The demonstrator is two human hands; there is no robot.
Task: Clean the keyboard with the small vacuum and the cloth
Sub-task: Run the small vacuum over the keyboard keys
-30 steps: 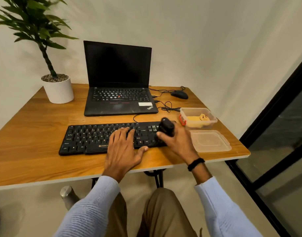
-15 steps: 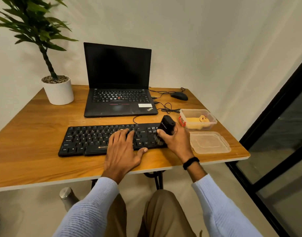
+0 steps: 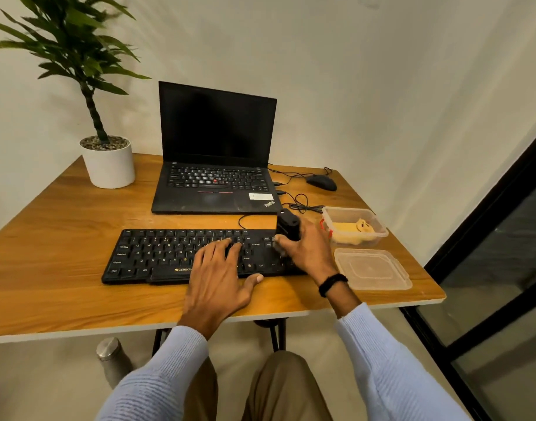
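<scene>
**Keyboard Vacuumed From Its Right End, Cloth Kept in Reserve**

Nearest the camera, the left hand (image 3: 218, 275) is laid flat on the middle of the long black keyboard (image 3: 157, 253). Its fingers (image 3: 218, 253) are straight and spread over the keys, with nothing gripped, and the board appears to be steadied by it. Just to the right, the small black handheld vacuum (image 3: 288, 227) is gripped by the right hand (image 3: 307, 253), fingers curled round its body, over the keyboard's right end. Whether the nozzle touches the keys cannot be told.

The keyboard's long axis is laid left to right across the wooden surface (image 3: 63, 253), so the keys judged yet to be swept lie leftward of the vacuum, towards the flat hand.

Beside the right hand a clear plastic lid (image 3: 371, 268) is seen. Beyond it is the clear plastic tub (image 3: 348, 209) holding the yellow cloth (image 3: 351, 235), nearer the right hand than the left.

Farther back, a black laptop (image 3: 215, 132), a black mouse (image 3: 321, 182) and a white-potted plant (image 3: 108, 165) are ranged. One of each thing is counted, and two hands.
</scene>
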